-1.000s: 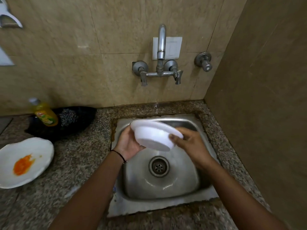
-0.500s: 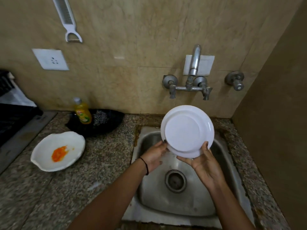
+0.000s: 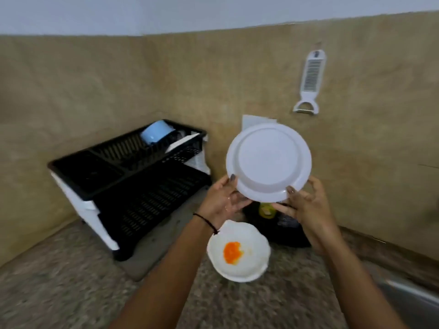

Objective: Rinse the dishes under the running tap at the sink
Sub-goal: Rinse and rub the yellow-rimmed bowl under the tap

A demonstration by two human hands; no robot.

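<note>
I hold a white plate [image 3: 268, 162] upright in the air, its underside facing me. My left hand [image 3: 223, 200] grips its lower left rim and my right hand [image 3: 306, 203] its lower right rim. Below it on the granite counter [image 3: 71, 288] lies a second white plate [image 3: 251, 267] with an orange food smear [image 3: 232, 252]. A black dish rack [image 3: 128, 186] stands to the left against the wall. Only a corner of the steel sink [image 3: 413, 302] shows at the bottom right; the tap is out of view.
The rack holds a light blue cup [image 3: 154, 135] and a white dish [image 3: 180, 143]. A yellow soap bottle [image 3: 267, 210] and a black object [image 3: 285, 231] sit behind the dirty plate. A white grater-peeler [image 3: 308, 81] hangs on the tiled wall.
Both hands lifted the white plate out of the sink and carried it left, toward the dish rack. My view swung left, so the tap and most of the sink left the frame.
</note>
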